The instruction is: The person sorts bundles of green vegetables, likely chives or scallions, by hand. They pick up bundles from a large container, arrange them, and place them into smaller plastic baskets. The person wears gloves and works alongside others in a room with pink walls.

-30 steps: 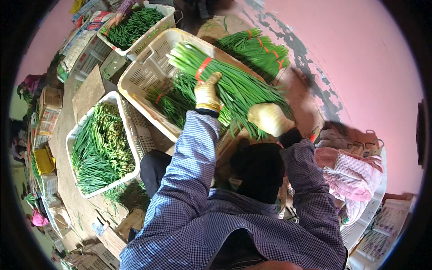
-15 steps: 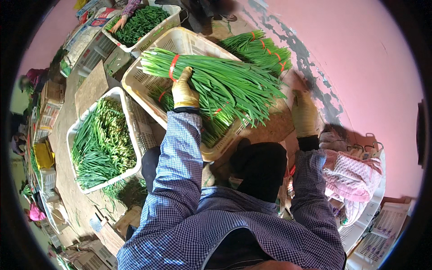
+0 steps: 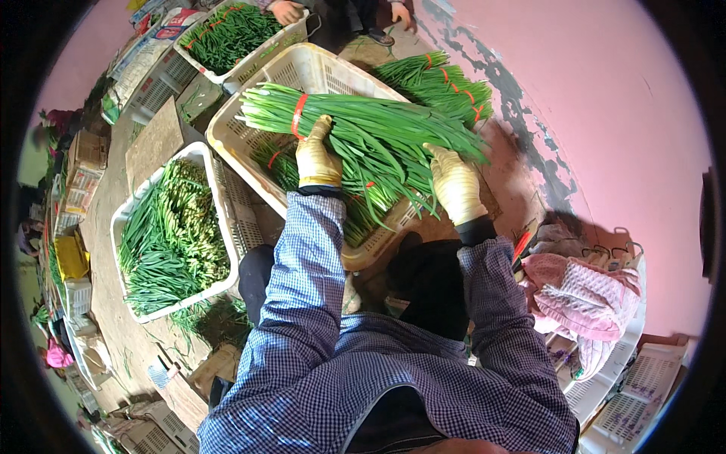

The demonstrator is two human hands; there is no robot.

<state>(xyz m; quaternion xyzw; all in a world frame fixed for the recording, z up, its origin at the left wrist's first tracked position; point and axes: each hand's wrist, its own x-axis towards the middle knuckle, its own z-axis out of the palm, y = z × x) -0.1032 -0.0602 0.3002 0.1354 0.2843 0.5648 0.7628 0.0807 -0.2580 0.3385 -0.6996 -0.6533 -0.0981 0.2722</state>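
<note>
A big bundle of garlic chives (image 3: pixel 378 125), tied with a red band near its pale stem ends, lies across my view above a cream plastic crate (image 3: pixel 219 132). My left hand (image 3: pixel 319 159), in a yellowish glove, grips it just beside the band, thumb on top. At the leafy end, my right hand (image 3: pixel 455 180), gloved alike, has hold of the leaves from the near side; some of its fingers are hidden beneath them. Inside the crate, more banded chives (image 3: pixel 367 208) show under the held bundle.
Several tied bundles (image 3: pixel 446 83) lie beyond the crate beside the pink wall (image 3: pixel 605 98). Left stands a white crate (image 3: pixel 231 272) of loose chives. A co-worker's hand (image 3: pixel 287 11) is at another filled crate (image 3: pixel 242 72). Pink quilted cloth (image 3: pixel 586 295) lies at right.
My right hand has moved left from near the wall onto the leafy end of the bundle. My left hand keeps its grip. The co-worker's hand has shifted right, off the chives.
</note>
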